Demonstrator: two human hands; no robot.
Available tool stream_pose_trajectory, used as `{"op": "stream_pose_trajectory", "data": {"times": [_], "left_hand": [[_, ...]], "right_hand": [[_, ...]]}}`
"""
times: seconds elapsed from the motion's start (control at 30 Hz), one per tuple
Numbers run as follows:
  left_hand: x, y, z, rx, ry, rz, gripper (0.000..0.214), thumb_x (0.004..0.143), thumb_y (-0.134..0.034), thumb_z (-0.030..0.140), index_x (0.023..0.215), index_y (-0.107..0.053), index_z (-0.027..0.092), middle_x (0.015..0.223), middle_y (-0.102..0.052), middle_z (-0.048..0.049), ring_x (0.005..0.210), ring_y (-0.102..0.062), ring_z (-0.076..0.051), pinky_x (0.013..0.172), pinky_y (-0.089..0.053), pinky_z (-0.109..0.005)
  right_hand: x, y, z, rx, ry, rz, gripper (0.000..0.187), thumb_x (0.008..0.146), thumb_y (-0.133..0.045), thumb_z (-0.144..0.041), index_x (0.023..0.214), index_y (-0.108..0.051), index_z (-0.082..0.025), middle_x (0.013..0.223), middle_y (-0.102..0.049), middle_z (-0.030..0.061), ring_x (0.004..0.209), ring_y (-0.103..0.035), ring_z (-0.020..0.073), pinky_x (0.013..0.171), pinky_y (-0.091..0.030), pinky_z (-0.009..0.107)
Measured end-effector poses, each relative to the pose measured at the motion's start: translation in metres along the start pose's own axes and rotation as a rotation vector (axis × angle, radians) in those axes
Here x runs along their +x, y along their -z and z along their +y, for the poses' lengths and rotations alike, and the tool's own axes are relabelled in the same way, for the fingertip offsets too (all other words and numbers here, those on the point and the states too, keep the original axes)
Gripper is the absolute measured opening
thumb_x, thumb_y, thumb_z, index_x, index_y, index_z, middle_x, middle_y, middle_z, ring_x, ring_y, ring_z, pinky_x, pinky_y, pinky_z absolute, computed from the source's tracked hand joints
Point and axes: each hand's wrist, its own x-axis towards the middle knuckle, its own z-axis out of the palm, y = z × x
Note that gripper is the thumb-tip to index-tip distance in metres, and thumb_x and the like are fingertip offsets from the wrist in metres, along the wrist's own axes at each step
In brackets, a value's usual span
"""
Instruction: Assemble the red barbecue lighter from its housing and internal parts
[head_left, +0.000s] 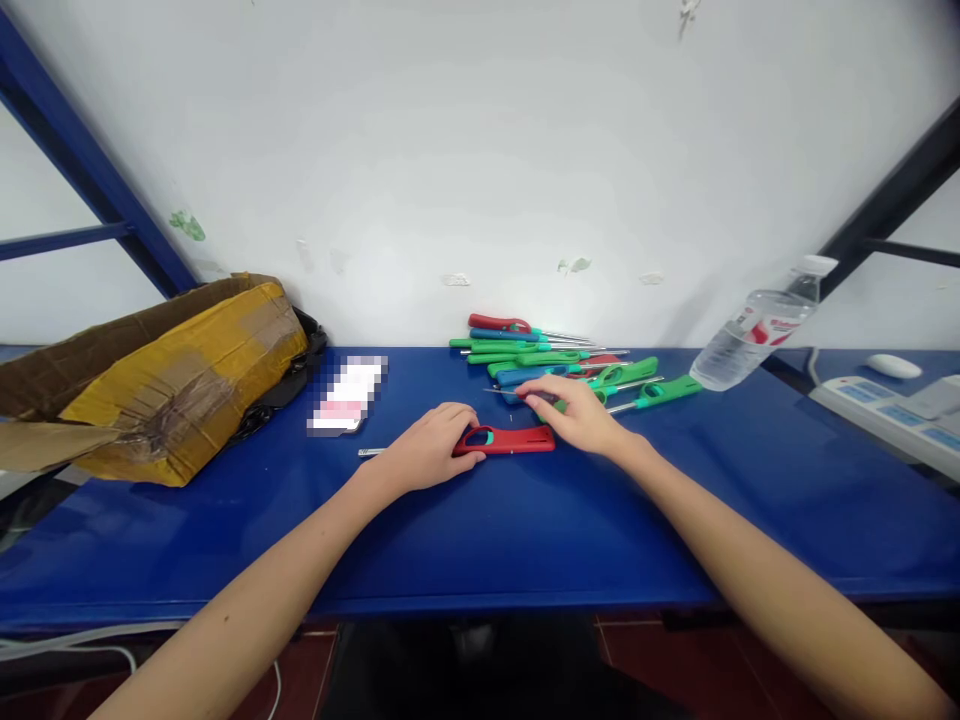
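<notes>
A red long-nosed gas lighter (517, 440) lies flat on the blue table, its metal nozzle (371, 452) pointing left. My left hand (435, 445) is closed around its trigger end, thumb at the near side and fingers at the far side. Above the lighter's handle, my right hand (574, 410) pinches a small screwdriver (538, 396) with a dark red handle. Its thin shaft points left, and the tip is apart from the lighter. Just behind my right hand lies a heap of green, blue and red gas lighters (517, 357), partly hidden by the hand.
A torn cardboard box (187, 385) with yellow tape stands on the left, by black plastic (289, 390). Near it lies a blurred-out flat object (347, 397). To the right are a water bottle (757, 330), a white device (892, 410) and a white mouse (894, 366). A wall closes the back.
</notes>
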Motion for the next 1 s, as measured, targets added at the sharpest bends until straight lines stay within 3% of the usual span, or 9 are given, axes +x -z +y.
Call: {"op": "stream_pose_trajectory", "data": {"times": [0.13,0.23,0.4,0.53,0.67,0.8,0.93,1.0], "left_hand": [[-0.004,0.006,-0.001,0.024,0.002,0.007,0.025,0.088,-0.063,0.036,0.106,-0.055,0.019,0.123,-0.060,-0.0114,0.120,-0.054,-0.028,0.100,-0.047,-0.042],[-0.006,0.010,-0.004,0.020,0.005,0.004,0.025,0.088,-0.063,0.035,0.106,-0.055,0.019,0.124,-0.060,-0.0113,0.121,-0.053,-0.028,0.100,-0.047,-0.042],[-0.007,0.012,-0.006,0.027,0.010,-0.008,0.025,0.087,-0.063,0.033,0.106,-0.056,0.019,0.125,-0.060,-0.0121,0.122,-0.053,-0.029,0.101,-0.047,-0.044],[-0.009,0.014,-0.007,0.022,0.005,-0.019,0.026,0.087,-0.063,0.034,0.107,-0.056,0.019,0.124,-0.060,-0.0120,0.121,-0.054,-0.029,0.102,-0.047,-0.044],[-0.016,0.018,-0.011,0.006,0.032,-0.032,0.025,0.088,-0.062,0.034,0.107,-0.056,0.020,0.126,-0.059,-0.0126,0.121,-0.054,-0.029,0.101,-0.048,-0.045],[-0.019,0.018,-0.015,-0.038,0.051,-0.019,0.026,0.088,-0.062,0.034,0.110,-0.056,0.020,0.128,-0.058,-0.0119,0.120,-0.055,-0.027,0.101,-0.049,-0.043],[-0.019,0.014,-0.014,-0.038,0.024,0.007,0.030,0.091,-0.061,0.033,0.117,-0.054,0.020,0.129,-0.057,-0.0118,0.123,-0.053,-0.026,0.105,-0.046,-0.043],[-0.019,0.012,-0.013,-0.027,0.001,0.010,0.029,0.093,-0.059,0.033,0.119,-0.055,0.020,0.129,-0.057,-0.0113,0.124,-0.052,-0.025,0.106,-0.045,-0.042]], "right_hand": [[-0.006,0.000,0.012,-0.254,0.092,-0.141,0.028,0.095,-0.054,-0.027,0.117,-0.069,-0.020,0.099,-0.073,0.0100,0.096,-0.064,0.0251,0.085,-0.054,0.041],[-0.008,0.000,0.015,-0.397,0.082,-0.130,0.028,0.093,-0.057,-0.026,0.116,-0.071,-0.017,0.097,-0.073,0.0128,0.095,-0.065,0.0263,0.083,-0.055,0.042],[-0.010,-0.001,0.012,-0.532,0.079,-0.131,0.025,0.092,-0.059,-0.023,0.111,-0.074,-0.018,0.114,-0.072,0.0161,0.121,-0.061,0.0319,0.094,-0.054,0.048],[-0.012,-0.004,0.003,-0.587,0.120,-0.109,0.024,0.094,-0.056,-0.022,0.109,-0.075,-0.020,0.116,-0.073,0.0145,0.127,-0.058,0.0310,0.099,-0.052,0.049],[-0.014,-0.013,-0.002,-0.624,0.119,-0.095,0.022,0.095,-0.055,-0.023,0.101,-0.076,-0.019,0.111,-0.075,0.0128,0.128,-0.057,0.0310,0.099,-0.054,0.048],[-0.015,-0.017,-0.002,-0.650,0.089,-0.068,0.026,0.094,-0.055,-0.028,0.093,-0.076,-0.012,0.127,-0.066,0.0195,0.135,-0.049,0.0368,0.105,-0.048,0.053],[-0.013,-0.008,-0.011,-0.503,0.088,-0.065,0.034,0.099,-0.045,-0.028,0.118,-0.069,-0.013,0.136,-0.061,0.0166,0.132,-0.051,0.0312,0.109,-0.045,0.050],[-0.012,-0.006,-0.018,-0.369,0.138,-0.126,0.037,0.100,-0.043,-0.029,0.127,-0.064,-0.016,0.134,-0.063,0.0139,0.128,-0.054,0.0269,0.108,-0.046,0.047]]}}
